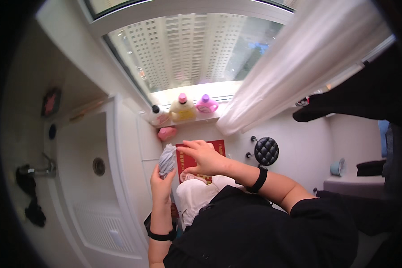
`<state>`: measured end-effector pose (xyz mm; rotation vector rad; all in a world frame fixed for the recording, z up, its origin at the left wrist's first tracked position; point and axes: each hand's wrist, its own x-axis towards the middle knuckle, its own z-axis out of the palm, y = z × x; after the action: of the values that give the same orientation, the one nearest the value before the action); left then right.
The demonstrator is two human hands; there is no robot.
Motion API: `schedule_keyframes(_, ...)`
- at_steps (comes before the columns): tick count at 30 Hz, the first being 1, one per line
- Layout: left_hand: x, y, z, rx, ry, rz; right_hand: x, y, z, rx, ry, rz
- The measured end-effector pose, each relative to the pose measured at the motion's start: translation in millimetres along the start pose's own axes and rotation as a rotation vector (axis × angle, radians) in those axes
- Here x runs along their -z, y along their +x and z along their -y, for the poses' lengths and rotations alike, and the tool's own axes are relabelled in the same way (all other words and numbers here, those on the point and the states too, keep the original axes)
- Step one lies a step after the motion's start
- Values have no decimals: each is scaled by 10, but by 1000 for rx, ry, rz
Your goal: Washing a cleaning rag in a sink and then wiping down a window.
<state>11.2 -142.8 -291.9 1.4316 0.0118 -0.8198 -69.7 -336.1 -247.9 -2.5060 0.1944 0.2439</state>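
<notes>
A twisted, light grey cloth (167, 160) is bunched up in my left hand (161, 183), which grips it at the lower end. Just to the right of the cloth is my right hand (202, 155), its fingers spread and its palm holding nothing. Whether its fingertips touch the cloth I cannot tell. Both hands are in front of my body, above a red floor mat (217, 147) that bears writing.
On the left is a white laundry sink (112, 150) with a washboard part (104, 224) and a faucet (40, 171). Detergent bottles (184, 110) line the windowsill beside a white curtain (271, 83). A black quilted stool (266, 151) stands right; dark clothing (351, 90) hangs above.
</notes>
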Motion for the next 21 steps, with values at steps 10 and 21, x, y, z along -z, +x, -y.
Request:
schedule_keyframes(10, -1823, 363, -123, -478, 587, 257, 975, -1507, -2376, -948, 387, -640)
schedule_keyframes(21, -3529, 980, -780, -383, 206, 678, 1808, -1471, -4655, -409, 369, -823)
